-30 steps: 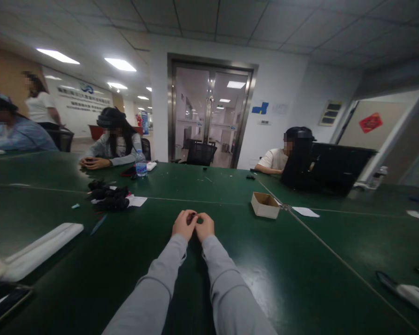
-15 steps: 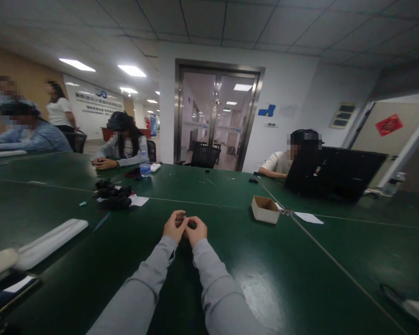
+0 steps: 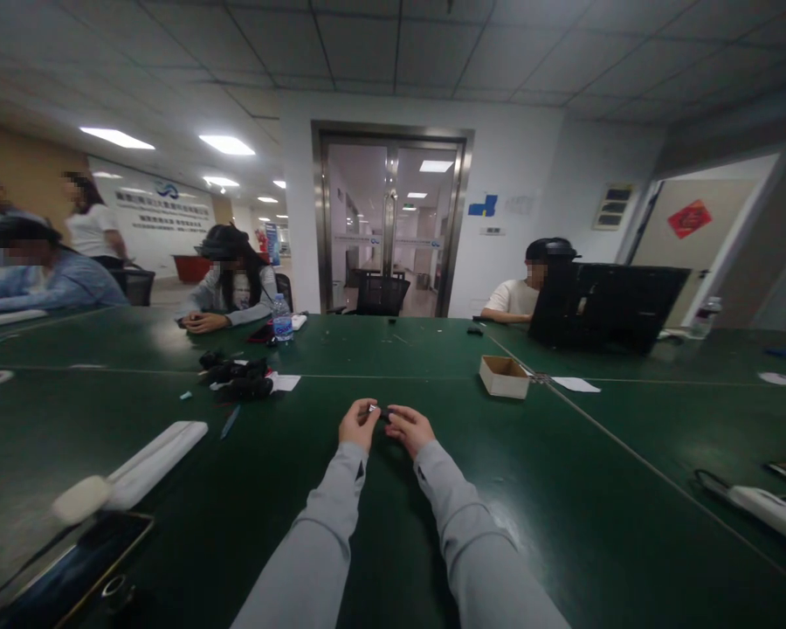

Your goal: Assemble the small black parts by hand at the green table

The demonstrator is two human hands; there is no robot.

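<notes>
Your left hand (image 3: 357, 426) and right hand (image 3: 412, 427) pinch a small dark object (image 3: 384, 414), too small to identify, between their fingers (image 3: 403, 411) above the desk (image 3: 563, 480), with an open box (image 3: 503, 383) beyond those fingers to the right, well apart from them.

Stretches grey-sleeved left arm (image 3: 311, 528) and right arm (image 3: 478, 528) forward, slanting inward toward each other. Holds left grip (image 3: 358, 424) and right grip (image 3: 414, 428) near one another, fingertips turned inward. Bends fingers toward thumb in a pinch on both sides, wrists nearly straight, in line with the forearms.
</notes>
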